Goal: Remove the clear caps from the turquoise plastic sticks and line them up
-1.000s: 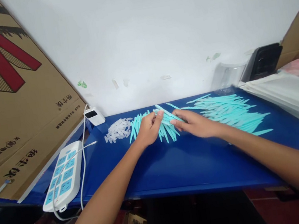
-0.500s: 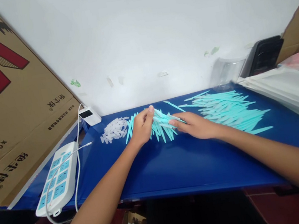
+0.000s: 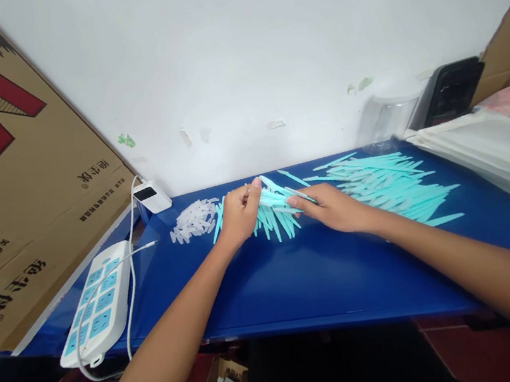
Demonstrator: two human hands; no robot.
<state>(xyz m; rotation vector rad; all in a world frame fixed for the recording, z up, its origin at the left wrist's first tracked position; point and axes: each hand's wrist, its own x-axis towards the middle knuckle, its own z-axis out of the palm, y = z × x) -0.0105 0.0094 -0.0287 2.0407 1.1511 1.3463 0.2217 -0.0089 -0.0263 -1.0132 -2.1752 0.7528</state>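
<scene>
Over the blue table both my hands work on slim turquoise eyebrow razors. My left hand (image 3: 240,213) is closed, thumb and fingers pinching the whitish tip of one eyebrow razor (image 3: 273,185); whether a cap is on that tip is too small to tell. My right hand (image 3: 331,207) grips a small bunch of eyebrow razors (image 3: 278,199), their ends pointing toward my left hand. Beneath the hands lies a fanned pile of turquoise razors (image 3: 275,225), partly hidden. Left of it is a heap of small translucent caps (image 3: 193,220). A bigger pile of razors (image 3: 388,187) spreads out on the right.
A white power strip (image 3: 97,304) and a cable lie at the table's left edge, near a small white device with a dark screen (image 3: 152,197). A clear plastic container (image 3: 388,123), a dark stand (image 3: 453,91) and stacked white bags (image 3: 482,144) occupy the back right. Large cardboard (image 3: 36,204) rises at left.
One razor now stands out above the bunch, spanning from my left fingertips to my right hand. Both hands stay in nearly the same place, and the piles look unchanged.
</scene>
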